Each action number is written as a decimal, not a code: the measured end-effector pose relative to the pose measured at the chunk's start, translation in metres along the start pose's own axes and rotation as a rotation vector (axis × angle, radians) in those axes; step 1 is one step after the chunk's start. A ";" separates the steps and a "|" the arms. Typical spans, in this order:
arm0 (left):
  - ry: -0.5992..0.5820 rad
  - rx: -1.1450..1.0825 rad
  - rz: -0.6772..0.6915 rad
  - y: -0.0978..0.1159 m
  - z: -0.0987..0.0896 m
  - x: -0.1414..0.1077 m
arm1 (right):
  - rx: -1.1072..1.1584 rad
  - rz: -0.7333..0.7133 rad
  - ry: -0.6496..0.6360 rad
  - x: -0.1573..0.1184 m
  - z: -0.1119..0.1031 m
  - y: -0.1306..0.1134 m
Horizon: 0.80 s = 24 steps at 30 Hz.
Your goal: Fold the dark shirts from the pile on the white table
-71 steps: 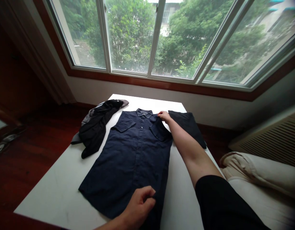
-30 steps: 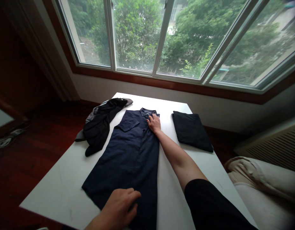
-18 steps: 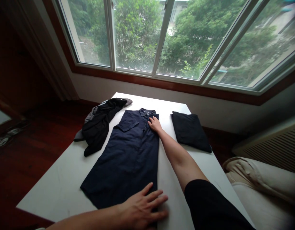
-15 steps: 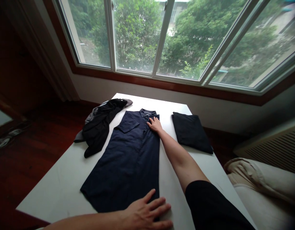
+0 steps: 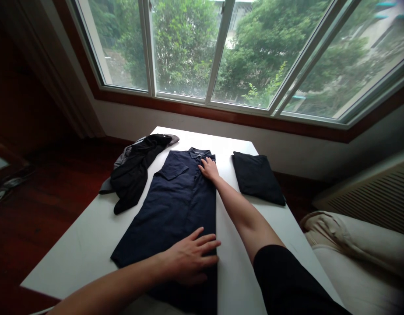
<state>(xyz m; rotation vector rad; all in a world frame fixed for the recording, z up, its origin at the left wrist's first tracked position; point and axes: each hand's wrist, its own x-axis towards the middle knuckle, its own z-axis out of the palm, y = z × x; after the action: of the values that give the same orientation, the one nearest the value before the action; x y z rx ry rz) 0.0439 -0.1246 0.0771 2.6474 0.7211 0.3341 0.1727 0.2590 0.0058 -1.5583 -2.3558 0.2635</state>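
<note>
A dark navy collared shirt (image 5: 175,203) lies lengthwise on the white table (image 5: 80,245), its collar toward the window and one sleeve folded across the upper part. My right hand (image 5: 209,168) rests on the shirt just below the collar, fingers apart. Over the lower part of the shirt is my left hand (image 5: 193,256), its fingers spread and the tips reaching the shirt's right edge. Neither hand grips the cloth. My left forearm hides part of the shirt's lower end.
A crumpled black and grey garment (image 5: 132,170) lies at the table's left edge. To the right sits a folded black cloth (image 5: 257,178). Beyond the table is a window (image 5: 208,100); a beige cushioned seat (image 5: 353,249) stands at the right.
My left hand has moved up the shirt, away from its lower end, and slightly left. My right hand stays by the collar. The whole view has shifted a little.
</note>
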 end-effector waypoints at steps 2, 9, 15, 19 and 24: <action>-0.040 -0.047 0.055 -0.005 0.003 -0.005 | -0.003 -0.044 0.067 -0.014 -0.002 -0.008; -0.041 -0.220 0.077 -0.004 -0.005 -0.014 | 0.021 -0.122 0.031 -0.080 -0.008 -0.008; -0.062 -0.167 0.098 0.003 0.011 -0.008 | 0.003 -0.167 -0.065 -0.109 0.002 -0.001; -0.075 -0.122 0.089 0.011 0.025 0.010 | -0.017 -0.179 -0.084 -0.100 0.000 0.005; -0.053 -0.104 0.075 0.023 0.034 0.035 | -0.011 -0.234 -0.124 -0.090 -0.013 0.006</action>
<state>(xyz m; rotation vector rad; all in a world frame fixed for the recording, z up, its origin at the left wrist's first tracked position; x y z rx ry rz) 0.0946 -0.1344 0.0610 2.5793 0.5733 0.3114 0.2154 0.1789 0.0025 -1.2880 -2.6102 0.3010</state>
